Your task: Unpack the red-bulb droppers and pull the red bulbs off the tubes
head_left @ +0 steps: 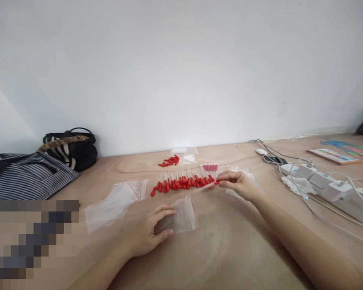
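Red-tipped white sticks [181, 183] lie side by side in a long row on the table. At the right end of that row, my right hand [237, 184] pinches one red-tipped stick [206, 187] by its red end; the pale shaft points left. My left hand [149, 231] rests on the table with thumb and fingers apart. Its fingertips touch the edge of a clear zip bag [184, 215] with a red seal line. Short red pieces [170, 161] form a small pile behind the row. More red ends [210, 167] lie behind the row's right part.
Flat zip bags [111, 205] lie on the left, and another clear bag [242, 172] is behind my right hand. A striped bag [30, 173] and a black bag [84, 149] stand far left. A power strip [329, 189] with chargers and cables occupies the right, near a colourful box [334, 156].
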Tool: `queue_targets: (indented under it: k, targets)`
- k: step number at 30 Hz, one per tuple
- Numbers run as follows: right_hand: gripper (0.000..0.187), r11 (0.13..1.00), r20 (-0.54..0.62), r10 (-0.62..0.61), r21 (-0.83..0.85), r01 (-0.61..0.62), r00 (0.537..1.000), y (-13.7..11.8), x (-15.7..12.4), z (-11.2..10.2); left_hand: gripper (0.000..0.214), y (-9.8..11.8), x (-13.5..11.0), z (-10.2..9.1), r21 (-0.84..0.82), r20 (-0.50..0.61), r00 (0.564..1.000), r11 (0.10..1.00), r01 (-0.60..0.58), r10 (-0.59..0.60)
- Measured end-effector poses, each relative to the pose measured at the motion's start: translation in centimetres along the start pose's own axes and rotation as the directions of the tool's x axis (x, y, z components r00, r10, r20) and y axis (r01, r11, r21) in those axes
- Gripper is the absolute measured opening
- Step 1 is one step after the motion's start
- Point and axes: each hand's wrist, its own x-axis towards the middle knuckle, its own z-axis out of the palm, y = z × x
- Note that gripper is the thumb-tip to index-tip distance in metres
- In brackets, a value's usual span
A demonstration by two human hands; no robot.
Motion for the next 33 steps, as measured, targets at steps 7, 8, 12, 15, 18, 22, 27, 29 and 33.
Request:
queue_targets:
  k: [7, 8, 12, 15, 18, 22, 27, 29, 33]
  targets:
    - [0.017, 0.942, -0.353, -0.244, -0.308, 0.134, 0.903, 0.7, 2.4, 3.4, 0.031, -2.3, 0.7, -0.1, 0.065, -0.235, 0.964, 0.987, 0.146, -0.127]
    - [0.017, 0.908, -0.343, -0.306, -0.385, 0.165, 0.888, 1.0, 2.7, 4.3, 0.032, -2.6, 0.7, -0.1, 0.079, -0.251, 0.958, 0.984, 0.162, -0.137]
    - [0.022, 0.735, -0.192, -0.451, -0.633, 0.241, 0.872, 2.2, 3.9, 7.1, 0.036, -2.9, 0.6, 0.0, 0.11, -0.254, 0.954, 0.975, 0.194, -0.161]
    - [0.024, 0.599, -0.097, -0.422, -0.776, 0.197, 0.902, 2.9, 4.4, 8.5, 0.036, -3.0, 0.6, 0.4, 0.107, -0.263, 0.952, 0.976, 0.188, -0.155]
    - [0.022, 0.542, -0.06, -0.389, -0.822, 0.176, 0.919, 3.2, 4.6, 9.2, 0.034, -3.0, 0.6, 0.8, 0.101, -0.263, 0.957, 0.983, 0.154, -0.123]
    - [0.019, 0.532, -0.051, -0.375, -0.83, 0.17, 0.925, 2.9, 4.4, 9.2, 0.033, -2.9, 0.6, 0.9, 0.096, -0.236, 0.965, 0.986, 0.138, -0.112]
    - [0.026, 0.576, -0.099, -0.333, -0.808, 0.119, 0.938, 0.8, 2.7, 8.3, 0.032, -2.6, 0.5, 0.7, 0.106, -0.22, 0.97, 0.986, 0.131, -0.105]
    - [0.034, 0.682, -0.069, -0.155, -0.73, 0.056, 0.985, -0.2, 1.3, 8.3, 0.032, -2.5, 0.5, 0.7, 0.109, -0.222, 0.969, 0.985, 0.137, -0.11]
    - [0.029, 0.826, 0.11, 0.212, -0.552, -0.118, 0.971, -1.5, -1.4, 9.5, 0.032, -2.6, 0.6, 1.0, 0.102, -0.228, 0.968, 0.986, 0.132, -0.106]
